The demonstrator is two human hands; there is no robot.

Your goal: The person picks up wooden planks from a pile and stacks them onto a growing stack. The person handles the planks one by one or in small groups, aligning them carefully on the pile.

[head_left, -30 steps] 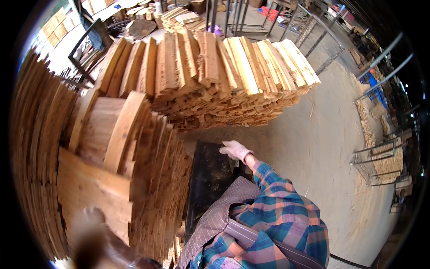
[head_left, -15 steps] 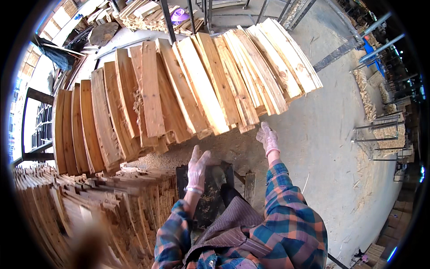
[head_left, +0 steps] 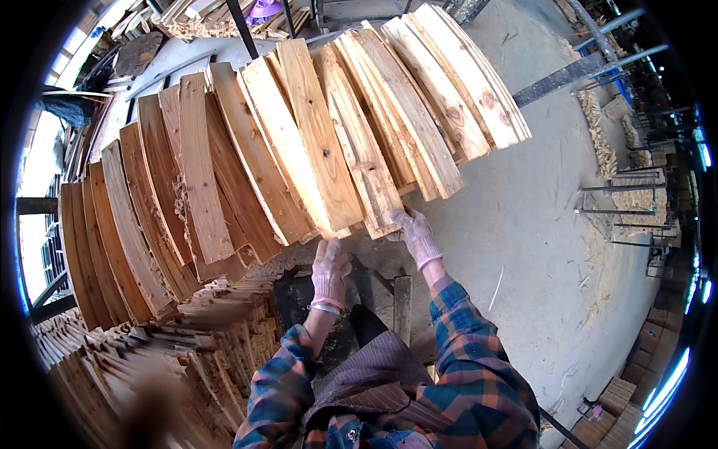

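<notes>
A long row of wooden planks (head_left: 323, 142) stretches across in front of me, their near ends toward my body. My left hand (head_left: 329, 275), in a pale knit glove, is closed with its fingertips at the near end of a light plank (head_left: 288, 138). To its right, my gloved right hand (head_left: 417, 238) grips the near end of a rough, knotty plank (head_left: 365, 161) at its right corner. Parts of the fingers of both hands are hidden by the wood ends. Curled shavings cling to some darker planks on the left.
Below the row at the left stands a dense stack of wood pieces (head_left: 217, 359). A dark, dusty machine-like surface (head_left: 295, 299) sits under my left hand. Metal frames (head_left: 621, 198) with wood stand at the right on the concrete floor (head_left: 486, 247). A purple hat-like item (head_left: 264, 10) lies at the back.
Both hands have come to the near ends of the planks; they were apart from the wood before. The right hand moved left and down in view. The view has shifted, moving the row leftward.
</notes>
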